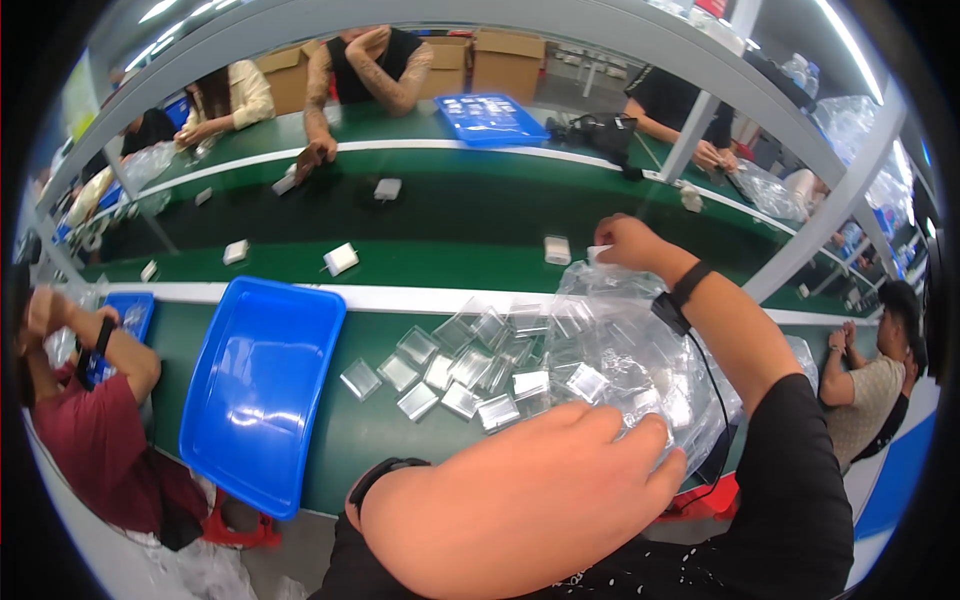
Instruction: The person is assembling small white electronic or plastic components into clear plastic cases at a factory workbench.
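Observation:
My right hand (632, 245) reaches out over the dark belt, its fingers closed on a small white piece (599, 255) that they mostly cover. A similar white block (557, 250) lies just left of it. In the foreground, my left hand (560, 465) is stretched to the right, back upward, beside a crumpled clear plastic bag (700, 420). Its bent fingers are a little apart, and I see nothing held in them. Several clear flat plastic cases (415, 400) lie in a loose heap at the mouth of the bag, some spread out on the green table.
A blue tray (262, 390) stands left of the heap. White blocks (341, 259) sit along the belt behind a white rail (400, 298). A grey metal post (830, 215) rises at right. Across the belt, a person's hand (318, 150) touches a piece; other people sit nearby.

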A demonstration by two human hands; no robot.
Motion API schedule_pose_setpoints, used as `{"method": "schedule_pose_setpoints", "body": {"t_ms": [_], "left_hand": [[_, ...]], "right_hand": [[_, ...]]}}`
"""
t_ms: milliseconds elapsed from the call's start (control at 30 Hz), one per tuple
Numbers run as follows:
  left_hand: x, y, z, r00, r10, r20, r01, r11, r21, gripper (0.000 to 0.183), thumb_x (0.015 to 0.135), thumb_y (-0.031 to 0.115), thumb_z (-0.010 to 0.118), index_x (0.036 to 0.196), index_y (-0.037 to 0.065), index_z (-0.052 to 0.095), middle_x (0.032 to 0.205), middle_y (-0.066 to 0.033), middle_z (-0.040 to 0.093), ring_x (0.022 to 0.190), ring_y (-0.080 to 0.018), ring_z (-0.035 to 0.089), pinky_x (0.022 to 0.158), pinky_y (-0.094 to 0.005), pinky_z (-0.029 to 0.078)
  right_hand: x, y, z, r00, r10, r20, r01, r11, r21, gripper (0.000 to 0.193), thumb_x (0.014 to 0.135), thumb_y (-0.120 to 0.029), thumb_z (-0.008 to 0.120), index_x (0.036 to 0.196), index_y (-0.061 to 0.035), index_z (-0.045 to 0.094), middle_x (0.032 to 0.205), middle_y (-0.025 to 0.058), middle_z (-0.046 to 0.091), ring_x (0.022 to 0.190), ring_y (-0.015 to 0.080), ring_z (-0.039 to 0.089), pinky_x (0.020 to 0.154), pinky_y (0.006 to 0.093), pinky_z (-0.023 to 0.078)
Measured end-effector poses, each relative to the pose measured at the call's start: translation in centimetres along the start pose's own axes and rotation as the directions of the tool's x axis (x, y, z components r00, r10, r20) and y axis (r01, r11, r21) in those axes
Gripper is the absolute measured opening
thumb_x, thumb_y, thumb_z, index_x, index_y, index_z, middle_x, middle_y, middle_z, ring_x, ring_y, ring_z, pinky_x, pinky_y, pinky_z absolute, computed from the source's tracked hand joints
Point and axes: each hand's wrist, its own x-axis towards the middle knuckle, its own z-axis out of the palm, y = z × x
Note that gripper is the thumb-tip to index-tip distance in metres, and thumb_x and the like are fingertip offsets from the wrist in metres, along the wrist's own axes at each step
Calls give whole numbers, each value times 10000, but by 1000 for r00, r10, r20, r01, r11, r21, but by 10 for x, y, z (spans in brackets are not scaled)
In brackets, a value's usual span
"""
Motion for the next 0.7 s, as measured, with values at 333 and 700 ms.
{"method": "schedule_pose_setpoints", "body": {"t_ms": [333, 700], "left_hand": [[38, 0, 17, 982, -134, -132, 148, 984, 98, 623, 835, 192, 804, 1375, -1, 559, 1300, -209, 594, 1059, -360, 648, 932, -438, 535], [88, 8, 75, 984, 28, -176, -79, 954, -289, 348, 856, 108, 751, 1146, -29, 615, 1048, -161, 683, 969, -364, 686, 820, -442, 562]], "right_hand": [[-108, -78, -76, 932, 130, -339, 104, 798, 593, 271, 818, -1, 772, 1070, 23, 677, 983, 65, 710, 905, 152, 679, 839, 301, 559], [-324, -165, -78, 787, -97, -610, 419, 809, 412, 421, 649, 10, 939, 981, -78, 695, 931, 67, 697, 825, 219, 694, 679, 315, 538]]}}
